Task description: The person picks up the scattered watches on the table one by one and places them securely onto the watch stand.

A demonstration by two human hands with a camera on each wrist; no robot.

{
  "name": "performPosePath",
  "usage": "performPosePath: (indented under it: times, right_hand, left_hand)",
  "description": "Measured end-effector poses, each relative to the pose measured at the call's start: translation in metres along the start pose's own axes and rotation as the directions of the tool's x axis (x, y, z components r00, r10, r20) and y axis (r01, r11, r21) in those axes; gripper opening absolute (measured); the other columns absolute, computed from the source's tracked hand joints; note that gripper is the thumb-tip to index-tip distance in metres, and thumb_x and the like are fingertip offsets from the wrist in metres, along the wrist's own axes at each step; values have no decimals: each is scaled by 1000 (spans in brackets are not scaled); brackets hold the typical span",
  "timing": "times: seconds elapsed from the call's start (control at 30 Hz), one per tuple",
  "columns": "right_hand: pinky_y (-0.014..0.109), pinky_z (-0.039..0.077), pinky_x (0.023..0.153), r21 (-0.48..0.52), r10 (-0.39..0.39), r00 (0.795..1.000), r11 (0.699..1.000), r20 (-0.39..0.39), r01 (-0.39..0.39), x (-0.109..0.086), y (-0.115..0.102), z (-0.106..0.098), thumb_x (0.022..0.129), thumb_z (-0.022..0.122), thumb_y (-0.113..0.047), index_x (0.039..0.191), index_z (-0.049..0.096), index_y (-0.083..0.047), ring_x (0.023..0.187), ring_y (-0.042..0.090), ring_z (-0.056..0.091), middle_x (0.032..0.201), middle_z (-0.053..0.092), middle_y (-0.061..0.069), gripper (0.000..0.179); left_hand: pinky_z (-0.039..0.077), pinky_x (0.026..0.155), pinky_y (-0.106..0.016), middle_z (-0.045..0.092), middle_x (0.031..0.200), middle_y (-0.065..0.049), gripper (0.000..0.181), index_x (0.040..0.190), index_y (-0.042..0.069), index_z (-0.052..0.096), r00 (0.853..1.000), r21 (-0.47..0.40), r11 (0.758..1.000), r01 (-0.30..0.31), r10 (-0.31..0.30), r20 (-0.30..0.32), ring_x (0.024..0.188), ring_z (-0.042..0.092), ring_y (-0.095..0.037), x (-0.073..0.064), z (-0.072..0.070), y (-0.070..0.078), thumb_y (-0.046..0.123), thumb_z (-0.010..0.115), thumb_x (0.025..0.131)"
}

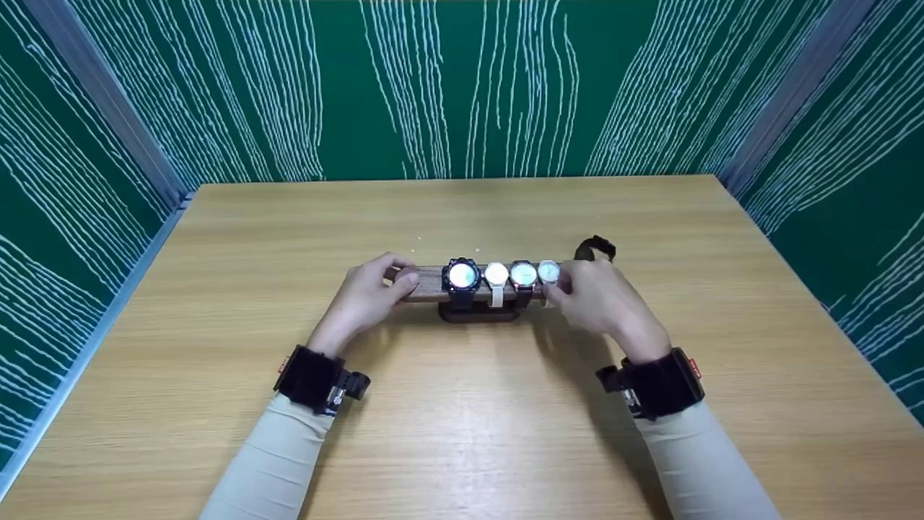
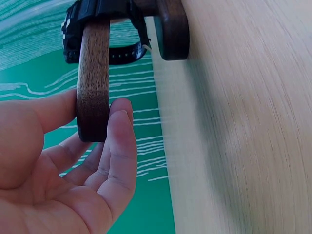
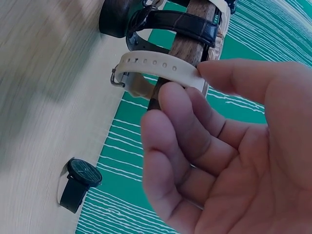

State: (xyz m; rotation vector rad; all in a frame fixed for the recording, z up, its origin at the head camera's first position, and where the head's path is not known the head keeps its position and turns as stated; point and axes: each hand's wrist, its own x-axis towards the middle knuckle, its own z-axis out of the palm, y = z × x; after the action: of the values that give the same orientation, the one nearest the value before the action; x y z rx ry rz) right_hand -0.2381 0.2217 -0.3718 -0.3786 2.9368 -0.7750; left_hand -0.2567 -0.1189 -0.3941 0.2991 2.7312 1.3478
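Note:
A dark wooden watch stand [image 1: 427,280] on an oblong base stands mid-table, with several watches strapped along its bar. My left hand [image 1: 368,292] grips the bar's left end, thumb on one side and fingers on the other in the left wrist view. Nearest it is a chunky black watch [image 1: 462,276]. At the right end my right hand [image 1: 603,296] pinches a white-strapped watch [image 3: 158,67] between thumb and fingers; its buckled band loops round the bar. Between those two sit another white watch [image 1: 497,274] and a dark-strapped watch [image 1: 523,274].
A loose black watch [image 3: 84,173] lies on the table just beyond my right hand. Green panels with pale wavy lines [image 1: 462,87] rise behind the wooden table [image 1: 462,404] and along both sides. Small white specks lie behind the stand.

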Motion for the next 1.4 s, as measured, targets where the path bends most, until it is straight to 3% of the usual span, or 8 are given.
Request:
performPosePath:
  times: [0.2, 0.53, 0.67, 0.8, 0.97, 1.13, 1.4]
  right_hand:
    - [34, 49, 59, 10, -15, 1000, 1000, 3, 15, 0, 3, -8, 105, 65, -24, 92, 68, -7, 61, 18, 55, 79, 64, 7, 21]
    - [36, 54, 68, 50, -2, 993, 999, -118, 8, -4, 25, -34, 106, 58, -18, 115, 70, -3, 77, 25, 66, 96, 73, 14, 21]
    - [44, 56, 76, 60, -6, 983, 998, -182, 17, -4, 36, -40, 105, 59, -14, 119, 70, -1, 87, 31, 68, 104, 75, 18, 23]
    - [57, 55, 92, 66, -12, 980, 997, -200, 25, -1, 46, -41, 105, 60, -12, 127, 68, 2, 108, 41, 67, 120, 72, 23, 27]
    - [66, 47, 107, 59, -13, 984, 998, -180, 24, 2, 58, -38, 103, 61, -9, 138, 61, 7, 127, 52, 58, 138, 63, 29, 39]
    - [68, 35, 119, 42, -3, 992, 999, -122, 8, 8, 71, -31, 101, 61, -6, 150, 50, 8, 142, 56, 44, 154, 48, 34, 53]
    - [68, 19, 126, 30, 12, 1000, 999, -7, -12, 17, 89, -15, 102, 59, -7, 161, 31, 7, 154, 56, 23, 167, 26, 34, 67]
  left_hand:
    - [60, 88, -39, 70, 129, -11, 35, 138, 11, 65, 1000, 3, 1000, 11, -11, 12, 102, 70, -25, -1, -1, 0, 28, 63, 108]
    - [56, 96, -44, 71, 130, -10, 39, 140, 10, 64, 1000, 53, 998, -14, 15, -17, 108, 70, -27, 1, -3, 2, 31, 64, 107]
    - [51, 105, -48, 70, 132, -11, 39, 139, 11, 65, 997, 88, 995, -44, 50, -65, 116, 67, -29, 0, -5, 6, 30, 66, 106]
    - [46, 111, -52, 68, 137, -12, 39, 139, 11, 66, 989, 143, 986, -84, 100, -106, 127, 61, -32, -3, -6, 10, 30, 66, 106]
    - [48, 110, -49, 67, 139, -8, 35, 137, 13, 68, 977, 197, 970, -141, 169, -133, 129, 60, -30, -6, -6, 18, 28, 67, 105]
    - [45, 114, -49, 66, 142, -6, 32, 135, 15, 69, 963, 243, 948, -206, 241, -124, 132, 58, -28, -9, -4, 25, 27, 69, 105]
    - [40, 120, -53, 64, 145, -7, 33, 135, 19, 70, 952, 299, 919, -257, 294, -86, 140, 53, -31, -14, 0, 34, 29, 72, 103]
